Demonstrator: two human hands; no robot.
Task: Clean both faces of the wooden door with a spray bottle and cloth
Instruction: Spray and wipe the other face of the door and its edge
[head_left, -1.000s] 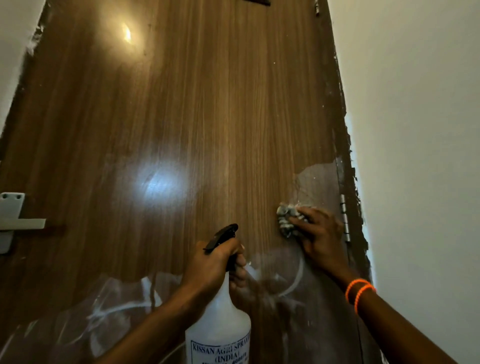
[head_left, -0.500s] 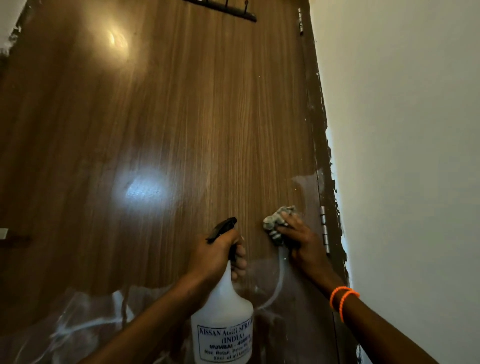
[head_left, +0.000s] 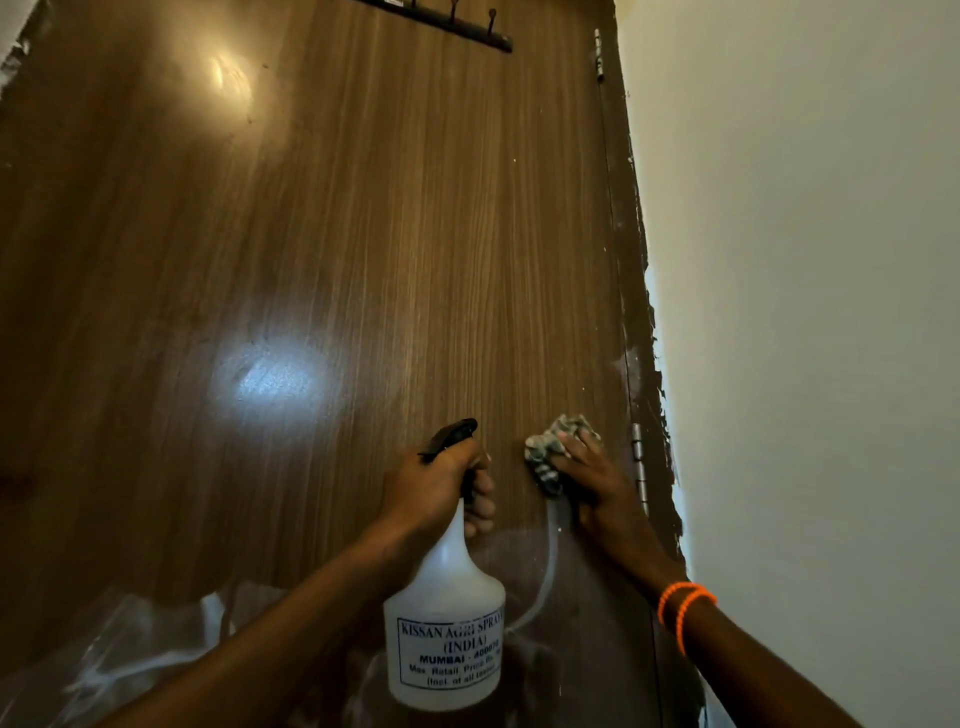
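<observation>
- My right hand presses the bunched cloth flat against the wooden door, near its hinge edge.
- My left hand grips the spray bottle neck.
- I wipe with the grain, overlapping strokes.

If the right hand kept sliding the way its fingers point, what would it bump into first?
Nothing close, it seems. The right hand presses the crumpled grey cloth against the brown wooden door, fingers pointing up. Above lies bare wood; the black hook rail sits far higher.
</observation>
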